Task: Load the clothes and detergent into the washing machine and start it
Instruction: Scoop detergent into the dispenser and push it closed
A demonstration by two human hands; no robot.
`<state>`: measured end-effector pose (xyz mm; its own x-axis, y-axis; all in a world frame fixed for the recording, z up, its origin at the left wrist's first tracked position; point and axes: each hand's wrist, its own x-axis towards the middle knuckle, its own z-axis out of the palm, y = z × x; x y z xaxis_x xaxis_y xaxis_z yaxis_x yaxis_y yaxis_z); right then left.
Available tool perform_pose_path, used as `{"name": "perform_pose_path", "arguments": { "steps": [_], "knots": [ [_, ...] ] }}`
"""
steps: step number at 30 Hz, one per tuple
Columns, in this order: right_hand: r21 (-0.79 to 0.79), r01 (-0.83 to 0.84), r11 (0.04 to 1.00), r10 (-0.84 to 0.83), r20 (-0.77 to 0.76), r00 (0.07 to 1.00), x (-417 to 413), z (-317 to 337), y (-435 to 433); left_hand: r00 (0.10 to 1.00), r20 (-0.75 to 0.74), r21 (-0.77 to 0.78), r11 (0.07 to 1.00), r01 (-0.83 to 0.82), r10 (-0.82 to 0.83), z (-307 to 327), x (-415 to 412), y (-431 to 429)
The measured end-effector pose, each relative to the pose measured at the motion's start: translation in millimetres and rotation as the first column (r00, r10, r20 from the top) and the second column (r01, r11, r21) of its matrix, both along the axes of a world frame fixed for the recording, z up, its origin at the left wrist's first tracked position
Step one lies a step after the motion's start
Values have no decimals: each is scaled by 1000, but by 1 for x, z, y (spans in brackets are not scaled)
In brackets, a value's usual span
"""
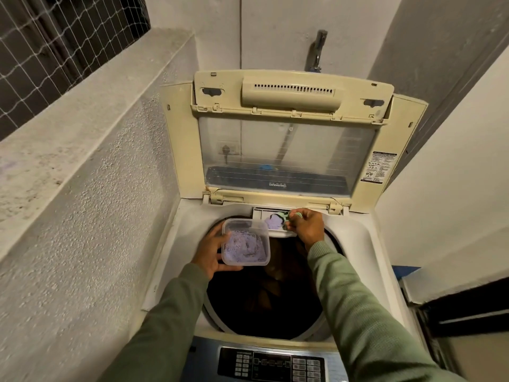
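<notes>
Closest to me sits the control panel of the washing machine, its lid raised. Dark clothes lie down in the drum. My left hand grips a clear tub of lilac detergent powder over the drum's left rim. My right hand pinches a green scoop over the detergent drawer at the back, where some powder lies.
</notes>
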<state>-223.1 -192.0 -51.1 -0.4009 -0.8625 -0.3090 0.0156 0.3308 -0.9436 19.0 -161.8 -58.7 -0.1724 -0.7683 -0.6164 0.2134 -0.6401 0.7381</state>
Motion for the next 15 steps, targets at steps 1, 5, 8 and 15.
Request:
{"name": "perform_pose_path", "arguments": {
  "steps": [1,5,8,15],
  "knots": [
    [-2,-22,1000,22,-18,1000,1,-1,0,1000,-3,2,1000,0,0,0,0,0],
    [-23,-98,995,95,-109,989,6,3,2,1000,-1,5,1000,3,-3,-1,-1,1],
    [-23,-151,988,140,-256,957,5,7,5,1000,-1,3,1000,9,-9,0,-2,0],
    [-58,-135,989,111,-309,945,-3,11,14,1000,0,-3,1000,13,-13,2,-6,-2]
  ]
}}
